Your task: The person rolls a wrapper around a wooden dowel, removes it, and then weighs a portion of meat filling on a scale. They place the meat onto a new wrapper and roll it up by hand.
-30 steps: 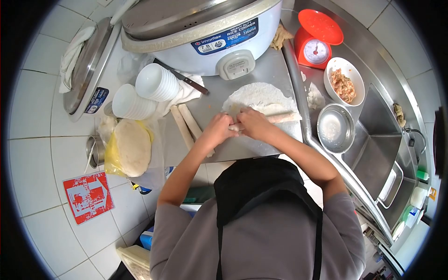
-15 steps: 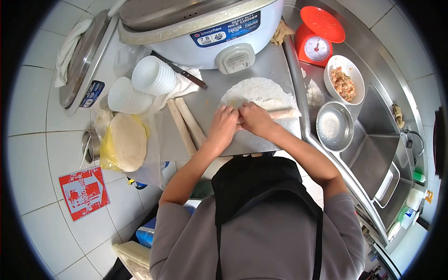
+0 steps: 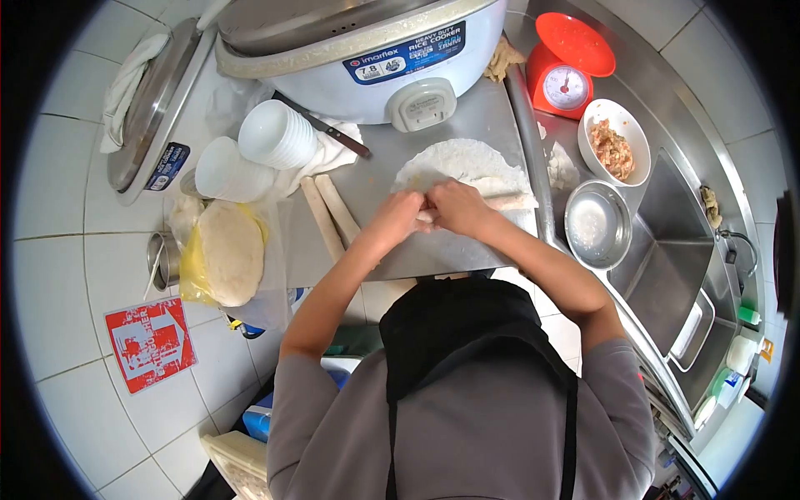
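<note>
A pale round sheet of dough (image 3: pixel 454 158) lies on the steel counter. Along its near side runs a dough roll (image 3: pixel 515 202), its right end sticking out past my hands. My left hand (image 3: pixel 402 215) is closed on the roll's left part, with curled fingers. Close beside it, almost touching, my right hand (image 3: pixel 457 207) is also closed on the roll. A bit of pale dough shows between the hands; the fingertips are mostly hidden. To the left, two long thin dough rolls (image 3: pixel 322 218) lie side by side, partly behind my left forearm.
A big rice cooker (image 3: pixel 283 71) stands at the back, with a knife (image 3: pixel 333 135) before it. Stacked white bowls (image 3: pixel 275 133) and a dough slab (image 3: pixel 231 254) on plastic are left. Right are a red scale (image 3: pixel 554 71), a bowl of filling (image 3: pixel 631 125) and a metal bowl (image 3: pixel 597 225).
Both hands have shifted slightly and the fingers have curled in more, the left wrist turning a little. A pale bit of dough now shows between them.
</note>
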Demonstrator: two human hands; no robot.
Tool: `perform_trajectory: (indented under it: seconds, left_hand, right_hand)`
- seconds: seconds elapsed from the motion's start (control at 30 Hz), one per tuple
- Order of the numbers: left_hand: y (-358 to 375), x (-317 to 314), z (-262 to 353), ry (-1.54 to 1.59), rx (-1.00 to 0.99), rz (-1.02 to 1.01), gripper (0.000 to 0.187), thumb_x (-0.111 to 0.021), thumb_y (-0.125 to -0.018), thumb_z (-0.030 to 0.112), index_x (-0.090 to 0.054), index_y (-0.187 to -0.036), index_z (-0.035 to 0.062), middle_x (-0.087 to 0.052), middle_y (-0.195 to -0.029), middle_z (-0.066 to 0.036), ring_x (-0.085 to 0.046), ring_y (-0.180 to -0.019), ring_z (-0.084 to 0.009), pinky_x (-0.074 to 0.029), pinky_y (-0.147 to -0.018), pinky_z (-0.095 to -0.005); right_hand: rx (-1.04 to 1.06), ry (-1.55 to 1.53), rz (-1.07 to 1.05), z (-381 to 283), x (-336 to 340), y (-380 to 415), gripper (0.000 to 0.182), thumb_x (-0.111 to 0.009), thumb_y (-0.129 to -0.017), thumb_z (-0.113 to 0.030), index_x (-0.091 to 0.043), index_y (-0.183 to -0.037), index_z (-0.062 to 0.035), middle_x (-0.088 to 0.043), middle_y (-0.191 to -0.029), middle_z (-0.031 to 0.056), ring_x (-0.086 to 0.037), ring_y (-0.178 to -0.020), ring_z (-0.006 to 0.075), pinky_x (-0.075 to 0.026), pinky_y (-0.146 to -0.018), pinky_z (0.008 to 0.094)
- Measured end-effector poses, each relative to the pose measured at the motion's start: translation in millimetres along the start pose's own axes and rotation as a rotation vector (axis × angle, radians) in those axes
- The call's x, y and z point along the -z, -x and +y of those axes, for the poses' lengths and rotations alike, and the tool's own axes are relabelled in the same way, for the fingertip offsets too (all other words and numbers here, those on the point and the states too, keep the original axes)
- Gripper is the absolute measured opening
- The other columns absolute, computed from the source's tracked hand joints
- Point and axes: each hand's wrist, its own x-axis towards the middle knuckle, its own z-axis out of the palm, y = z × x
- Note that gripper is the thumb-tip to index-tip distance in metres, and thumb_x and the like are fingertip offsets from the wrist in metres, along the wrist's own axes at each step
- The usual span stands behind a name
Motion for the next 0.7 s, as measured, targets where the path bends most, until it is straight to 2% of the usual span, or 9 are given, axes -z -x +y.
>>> perform_trajectory:
  seconds: [0.03, 0.1, 0.2, 0.3, 0.4, 0.43, 0.53, 0.7]
  left_hand:
    - [0.1, 2.0, 1.8, -0.002, -0.002, 0.003, 0.034, -0.081, -0.061, 0.007, -0.063, -0.088, -0.0039, -0.063, -0.087, -0.021, -0.060, -0.085, -0.0393, -0.047, -0.075, -0.0426]
    - [2.5, 3.7, 6.9, -0.085, 0.004, 0.010, 0.033, -0.081, -0.061, 0.007, -0.063, -0.086, -0.0045, -0.063, -0.088, -0.022, -0.061, -0.085, -0.0389, -0.047, -0.074, -0.0427]
    - [0.6, -1.5, 2.3, -0.080, -0.024, 0.050, 0.033, -0.081, -0.061, 0.008, -0.063, -0.084, -0.0051, -0.063, -0.087, -0.022, -0.061, -0.084, -0.0386, -0.047, -0.074, -0.0423]
    - [-2.4, 3.1, 7.4, -0.112, 0.004, -0.012, 0.034, -0.082, -0.060, 0.009, -0.063, -0.084, -0.0057, -0.064, -0.086, -0.022, -0.061, -0.084, -0.0386, -0.047, -0.074, -0.0421]
    - [-1.5, 4.3, 6.6, -0.068, 0.021, -0.030, 0.034, -0.082, -0.060, 0.009, -0.064, -0.084, -0.0055, -0.064, -0.086, -0.022, -0.061, -0.084, -0.0383, -0.047, -0.073, -0.0422]
    - [-1.2, 4.1, 6.4, -0.067, 0.022, -0.028, 0.034, -0.082, -0.060, 0.009, -0.064, -0.084, -0.0055, -0.064, -0.086, -0.022, -0.061, -0.084, -0.0383, -0.047, -0.073, -0.0422]
    - [0.3, 0.3, 5.0, -0.082, 0.020, 0.005, 0.034, -0.082, -0.060, 0.009, -0.065, -0.085, -0.0051, -0.065, -0.085, -0.022, -0.062, -0.084, -0.0378, -0.047, -0.074, -0.0422]
    - [-1.4, 3.8, 6.2, -0.120, -0.011, -0.016, 0.035, -0.082, -0.060, 0.010, -0.065, -0.086, -0.0051, -0.064, -0.084, -0.023, -0.062, -0.084, -0.0382, -0.048, -0.074, -0.0418]
  right_hand:
    - [0.002, 0.002, 0.003, 3.4, 4.4, 1.8, 0.016, -0.071, -0.070, -0.010, -0.067, -0.085, -0.0052, -0.064, -0.096, 0.0137, -0.061, -0.096, 0.0313, -0.052, -0.080, 0.0417]
    - [-0.158, -0.011, -0.115, 11.1, 13.5, 7.8, 0.020, -0.073, -0.068, -0.012, -0.067, -0.087, -0.0067, -0.064, -0.095, 0.0117, -0.061, -0.097, 0.0296, -0.051, -0.081, 0.0414]
    - [-0.096, -0.008, -0.054, 19.3, 14.5, 15.3, 0.023, -0.075, -0.066, -0.014, -0.067, -0.087, -0.0075, -0.065, -0.094, 0.0108, -0.061, -0.096, 0.0286, -0.051, -0.081, 0.0404]
    - [-0.009, -0.035, -0.047, 22.3, 10.1, 15.8, 0.024, -0.075, -0.066, -0.015, -0.067, -0.087, -0.0071, -0.064, -0.093, 0.0109, -0.061, -0.097, 0.0293, -0.051, -0.080, 0.0407]
    - [-0.083, 0.003, 0.001, 45.2, 19.6, 33.5, 0.023, -0.074, -0.064, -0.015, -0.063, -0.082, -0.0057, -0.063, -0.088, 0.0094, -0.060, -0.093, 0.0294, -0.049, -0.078, 0.0410]
    - [-0.190, -0.039, -0.047, 52.9, 26.1, 38.3, 0.023, -0.074, -0.064, -0.015, -0.063, -0.081, -0.0054, -0.063, -0.087, 0.0097, -0.060, -0.092, 0.0296, -0.049, -0.078, 0.0403]
    - [-0.143, 0.013, -0.012, 63.6, 38.3, 50.6, 0.028, -0.078, -0.063, -0.015, -0.066, -0.087, -0.0067, -0.064, -0.094, 0.0115, -0.060, -0.097, 0.0298, -0.049, -0.083, 0.0398]
    - [-0.152, 0.000, -0.064, 84.8, 48.4, 55.8, 0.028, -0.077, -0.062, -0.013, -0.065, -0.086, -0.0050, -0.064, -0.094, 0.0118, -0.060, -0.096, 0.0308, -0.049, -0.082, 0.0401]
